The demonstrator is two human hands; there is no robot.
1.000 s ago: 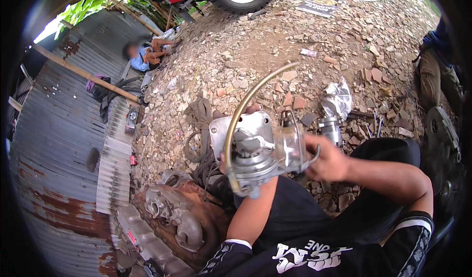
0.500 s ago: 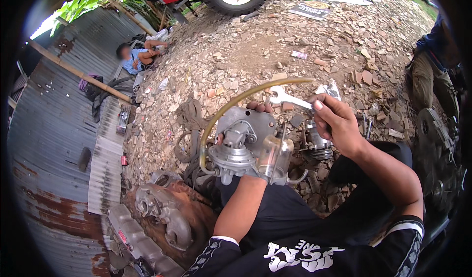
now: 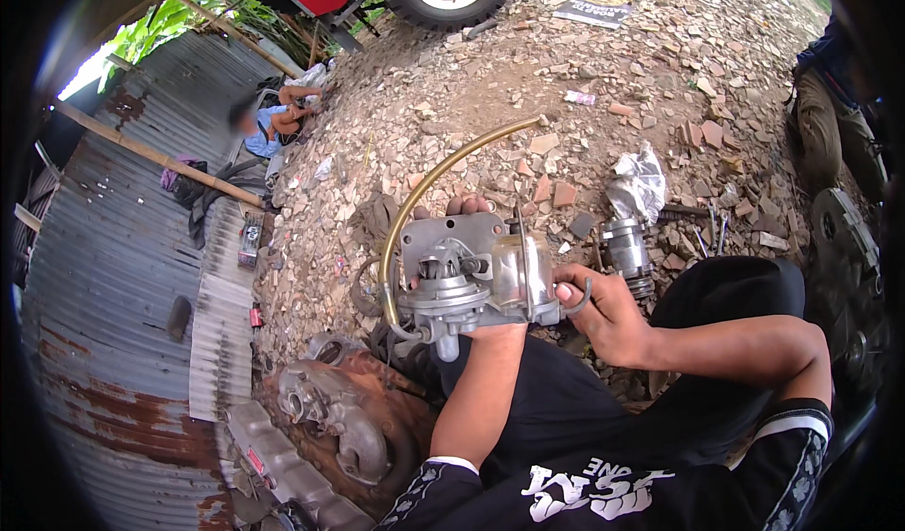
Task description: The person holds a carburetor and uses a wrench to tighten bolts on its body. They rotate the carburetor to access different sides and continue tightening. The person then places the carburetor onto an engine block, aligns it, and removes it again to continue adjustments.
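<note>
A grey metal fuel pump (image 3: 452, 291) with a clear bowl (image 3: 521, 272), a flat mounting plate and a curved amber hose (image 3: 436, 171) is held above my lap. My left hand (image 3: 464, 205) supports it from underneath; its fingertips show past the plate's far edge, and the rest is mostly covered. At the pump's right side, my right hand (image 3: 608, 316) has its fingers curled in against the bowl, behind a short hooked metal pipe (image 3: 586, 297). What those fingers grip is hidden. The wrench seen earlier is not visible now.
Beyond my right hand lie a cylindrical metal part (image 3: 626, 246), crumpled silver wrapping (image 3: 637, 187) and hand tools (image 3: 718, 232) on rubble. A curved metal manifold (image 3: 353, 427) and a ribbed cover (image 3: 287, 465) lie at lower left. One person sits far left; another is at right.
My right hand has come down and left, from holding a wrench above the pump to the pump's right side. The wrench has gone out of sight. The hose's free end has swung left.
</note>
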